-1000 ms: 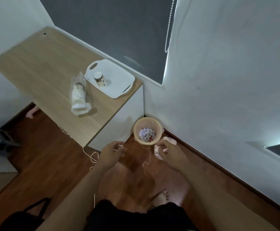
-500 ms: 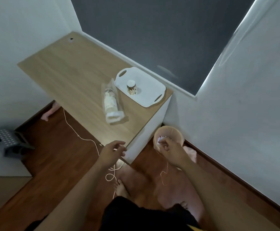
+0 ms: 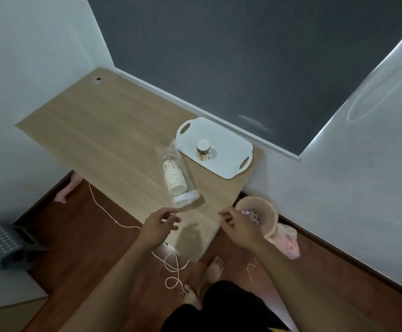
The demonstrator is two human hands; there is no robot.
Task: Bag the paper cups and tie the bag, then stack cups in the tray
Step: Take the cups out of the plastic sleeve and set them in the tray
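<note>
While both hands hovered over the near edge of the desk [image 3: 104,130], the left hand [image 3: 158,226] was open with its fingers loosely spread and held nothing. Just beyond it lay the clear bag [image 3: 178,180] containing the nested paper cups [image 3: 174,174], on its side, its mouth toward the person and apparently untied. To the right, the white tray [image 3: 221,140] held one inverted cup [image 3: 203,150]. The right hand [image 3: 239,225] had thumb and forefinger pinched together; whether they gripped a thread could not be determined. A basket [image 3: 267,214] stood on the floor beside it. Judged procedure: gather the bag mouth with the left hand, twist it closed clear of the cup rims, then wrap and knot firmly.
</note>
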